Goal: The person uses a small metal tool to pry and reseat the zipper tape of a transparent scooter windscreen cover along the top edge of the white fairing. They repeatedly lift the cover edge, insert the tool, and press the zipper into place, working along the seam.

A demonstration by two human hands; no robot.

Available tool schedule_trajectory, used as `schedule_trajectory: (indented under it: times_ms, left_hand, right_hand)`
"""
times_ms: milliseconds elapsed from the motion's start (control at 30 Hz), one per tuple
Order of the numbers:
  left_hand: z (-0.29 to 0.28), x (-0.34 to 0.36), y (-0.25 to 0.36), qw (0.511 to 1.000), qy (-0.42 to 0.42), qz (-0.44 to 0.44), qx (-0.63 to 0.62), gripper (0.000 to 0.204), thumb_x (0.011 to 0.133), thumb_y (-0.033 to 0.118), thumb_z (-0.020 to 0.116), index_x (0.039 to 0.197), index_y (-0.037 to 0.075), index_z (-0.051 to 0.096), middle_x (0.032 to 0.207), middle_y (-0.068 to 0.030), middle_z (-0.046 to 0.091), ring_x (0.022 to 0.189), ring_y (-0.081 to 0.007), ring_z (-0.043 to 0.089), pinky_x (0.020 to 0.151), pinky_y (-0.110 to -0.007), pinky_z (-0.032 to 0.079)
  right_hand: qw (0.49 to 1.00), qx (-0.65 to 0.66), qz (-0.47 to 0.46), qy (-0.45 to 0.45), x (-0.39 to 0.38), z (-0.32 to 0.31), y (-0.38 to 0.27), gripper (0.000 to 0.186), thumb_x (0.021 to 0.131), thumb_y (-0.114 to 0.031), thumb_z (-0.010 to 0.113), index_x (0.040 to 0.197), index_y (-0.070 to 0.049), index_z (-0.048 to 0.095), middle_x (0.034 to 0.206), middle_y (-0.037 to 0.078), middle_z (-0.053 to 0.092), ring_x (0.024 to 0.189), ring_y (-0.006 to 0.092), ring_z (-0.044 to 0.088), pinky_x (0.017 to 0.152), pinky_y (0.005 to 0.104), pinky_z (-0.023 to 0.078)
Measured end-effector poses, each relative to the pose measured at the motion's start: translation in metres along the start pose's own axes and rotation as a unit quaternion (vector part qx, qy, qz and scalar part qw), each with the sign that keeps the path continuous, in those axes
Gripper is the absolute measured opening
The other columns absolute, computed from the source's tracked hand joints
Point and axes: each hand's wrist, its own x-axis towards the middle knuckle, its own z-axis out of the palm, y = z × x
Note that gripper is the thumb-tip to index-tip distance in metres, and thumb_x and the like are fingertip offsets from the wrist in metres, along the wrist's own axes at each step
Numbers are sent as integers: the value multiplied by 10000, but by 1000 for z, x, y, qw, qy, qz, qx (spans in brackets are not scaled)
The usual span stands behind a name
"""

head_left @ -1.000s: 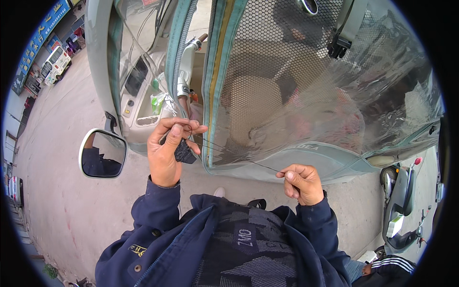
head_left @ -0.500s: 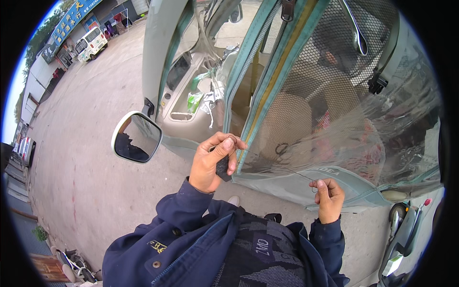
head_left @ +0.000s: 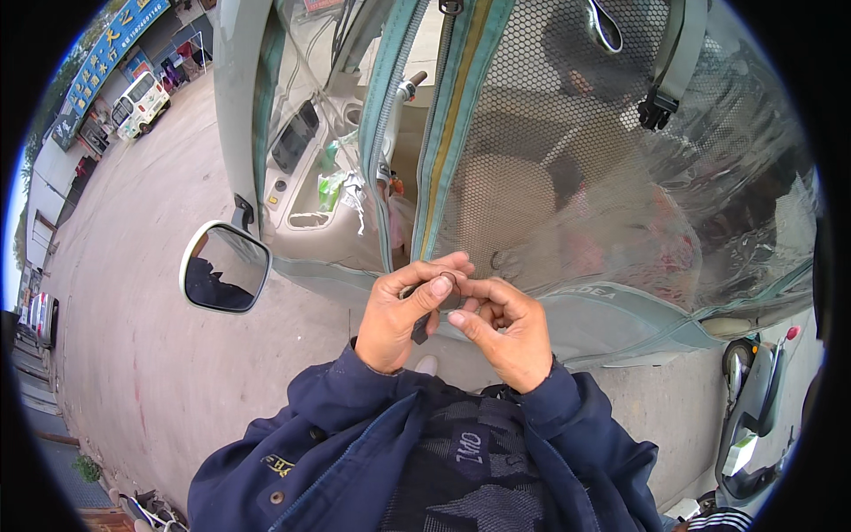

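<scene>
- The thread [head_left: 457, 281], thin and dark, makes a small loop at the left thumb and forefinger, between the two hands.
- The left hand [head_left: 401, 312] has its thumb tip pressed to the forefinger, pinching the thread; its other fingers are loosely bent.
- A black piece [head_left: 420, 330] shows below those fingers, partly hidden by the hand.
- The right hand [head_left: 503, 330] is just beside the left, thumb and forefinger nearly together, the rest curled; whether it grips the thread cannot be told.
- Both hands are in front of a vehicle's clear cover [head_left: 620, 235], near the lower end of its teal and yellow strip [head_left: 453, 115].
- A buckle [head_left: 657, 108] hangs on a strap at upper right; a mirror [head_left: 229, 270] juts out at left.
- Pale, bare ground [head_left: 160, 355] spreads below, with a parked van [head_left: 140, 104] far left and a scooter [head_left: 762, 399] at right.
</scene>
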Motion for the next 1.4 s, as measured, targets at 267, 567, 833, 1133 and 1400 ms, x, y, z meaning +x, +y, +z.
schedule_trajectory:
  times_ms: [267, 567, 833, 1133, 1400]
  left_hand:
    - [-16, -4, 5, 992, 19, -10, 121, 173, 986, 159, 752, 1081, 15, 766, 975, -67, 763, 752, -80, 613, 631, -216, 450]
    - [-9, -9, 15, 965, -11, 11, 260, 230, 993, 154, 735, 1184, 26, 747, 962, 2, 715, 677, -38, 510, 618, -231, 440]
    - [22, -5, -1, 989, -96, -93, 58, 213, 1014, 172, 724, 1163, 20, 712, 830, -1, 642, 664, -68, 585, 578, -231, 464]
    - [17, 4, 7, 976, -164, 41, -139, 178, 1031, 166, 676, 958, 24, 597, 1031, -175, 696, 699, -176, 637, 712, -323, 519]
    - [9, 81, 21, 886, 136, 365, 251, 149, 1038, 124, 635, 960, -3, 643, 790, -93, 644, 701, -179, 612, 661, -318, 467]
  right_hand:
    - [978, 172, 120, -16, -2, -29, 3, 170, 1016, -165, 716, 1015, 2, 751, 801, 23, 694, 646, 72, 586, 575, 226, 473]
    - [993, 35, 108, 26, -1, -51, -8, 156, 1003, -128, 713, 979, 23, 743, 684, 2, 620, 553, 55, 515, 515, 224, 427]
    - [992, -125, -23, -3, -3, -44, -27, 120, 964, -85, 749, 919, 26, 741, 673, -27, 623, 621, 28, 509, 558, 229, 400]
    - [996, -49, 72, -22, 5, -46, -32, 166, 986, -146, 762, 973, 19, 750, 728, -26, 649, 654, 41, 544, 596, 234, 435]
    - [919, -274, -253, 127, 38, -51, -119, 117, 915, -6, 719, 1026, 23, 744, 873, 124, 709, 748, 174, 658, 711, 288, 530]
